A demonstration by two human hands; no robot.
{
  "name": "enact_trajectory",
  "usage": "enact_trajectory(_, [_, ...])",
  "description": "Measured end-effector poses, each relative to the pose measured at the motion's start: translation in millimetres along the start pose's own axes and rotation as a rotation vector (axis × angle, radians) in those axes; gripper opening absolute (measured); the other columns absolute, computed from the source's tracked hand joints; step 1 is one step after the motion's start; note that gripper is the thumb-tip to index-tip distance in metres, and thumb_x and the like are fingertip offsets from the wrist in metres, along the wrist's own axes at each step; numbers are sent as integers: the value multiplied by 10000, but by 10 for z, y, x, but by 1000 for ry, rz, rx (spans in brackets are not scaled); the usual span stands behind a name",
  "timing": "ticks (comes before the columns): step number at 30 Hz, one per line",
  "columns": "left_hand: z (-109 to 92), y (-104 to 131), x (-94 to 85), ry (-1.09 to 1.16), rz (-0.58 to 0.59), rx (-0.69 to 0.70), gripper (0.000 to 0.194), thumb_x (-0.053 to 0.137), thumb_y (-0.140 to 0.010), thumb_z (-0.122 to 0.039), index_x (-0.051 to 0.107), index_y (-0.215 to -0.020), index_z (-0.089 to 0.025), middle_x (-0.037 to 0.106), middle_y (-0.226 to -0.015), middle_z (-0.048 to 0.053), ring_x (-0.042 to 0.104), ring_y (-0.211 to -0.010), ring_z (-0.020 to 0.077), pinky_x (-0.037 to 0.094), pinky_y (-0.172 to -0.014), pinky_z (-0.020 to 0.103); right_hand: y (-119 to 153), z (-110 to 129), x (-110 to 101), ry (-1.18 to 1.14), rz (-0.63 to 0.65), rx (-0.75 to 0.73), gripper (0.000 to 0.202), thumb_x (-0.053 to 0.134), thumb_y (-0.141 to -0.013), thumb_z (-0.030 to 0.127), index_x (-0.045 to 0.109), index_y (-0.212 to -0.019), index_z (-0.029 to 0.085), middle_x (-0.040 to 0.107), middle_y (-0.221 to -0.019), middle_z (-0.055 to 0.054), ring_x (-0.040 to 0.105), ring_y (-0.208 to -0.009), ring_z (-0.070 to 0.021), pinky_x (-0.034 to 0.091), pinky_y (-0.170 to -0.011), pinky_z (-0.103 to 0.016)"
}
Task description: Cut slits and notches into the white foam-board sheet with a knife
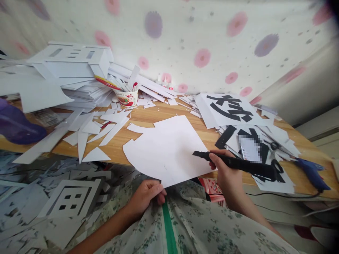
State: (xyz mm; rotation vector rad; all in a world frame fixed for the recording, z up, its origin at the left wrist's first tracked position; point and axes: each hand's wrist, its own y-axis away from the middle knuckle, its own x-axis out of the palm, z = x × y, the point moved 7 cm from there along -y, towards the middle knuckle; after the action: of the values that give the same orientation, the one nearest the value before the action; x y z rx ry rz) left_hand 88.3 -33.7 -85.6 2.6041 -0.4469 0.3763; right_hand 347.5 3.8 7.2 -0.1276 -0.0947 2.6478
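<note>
A white sheet of board [166, 151], with a curved left edge and notches cut into its upper left, lies partly on the table and reaches over its front edge. My left hand [148, 197] pinches its near corner between thumb and fingers. In my right hand [227, 173] is a thick black pen-like tool [243, 166] with a slanted tip. The tip points left over the right part of the sheet; whether it touches cannot be told. The right fingers wrap round the tool near its front end.
White offcuts [92, 130] litter the left of the wooden table [143, 111]. A paper cup of tools [127, 98] stands behind. To the right are a printed character sheet [230, 109], scissors [275, 155] and a blue glue gun [312, 173]. Scraps and a cut-out frame [71, 201] lie below left.
</note>
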Motion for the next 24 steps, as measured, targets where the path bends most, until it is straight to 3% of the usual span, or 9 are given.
enact_trajectory(6, [29, -113, 71, 75, 11, -26, 438, 828, -617, -427, 714, -926, -138, 749, -917, 93, 682, -779, 211, 537, -739, 329, -74, -74, 572, -346, 151, 61, 151, 758, -642, 280, 686, -733, 183, 598, -563, 36, 505, -430, -93, 381, -413, -231])
enact_trajectory(9, [50, -154, 134, 141, 13, -22, 452, 845, -600, -396, 704, -941, -136, 739, -922, 96, 676, -872, 233, 542, -801, 349, -130, -158, 731, -386, 136, 98, 131, 729, -648, 282, 663, -707, 186, 598, -559, 40, 474, -400, -78, 347, -385, -218])
enact_trajectory(24, [112, -186, 193, 297, 99, -131, 372, 878, -598, -365, 717, -804, -100, 719, -720, 71, 653, -654, 151, 518, -678, 266, -103, -211, 732, -431, 162, 150, 116, 749, -625, 251, 675, -690, 189, 616, -578, 43, 482, -425, -70, 339, -403, -205])
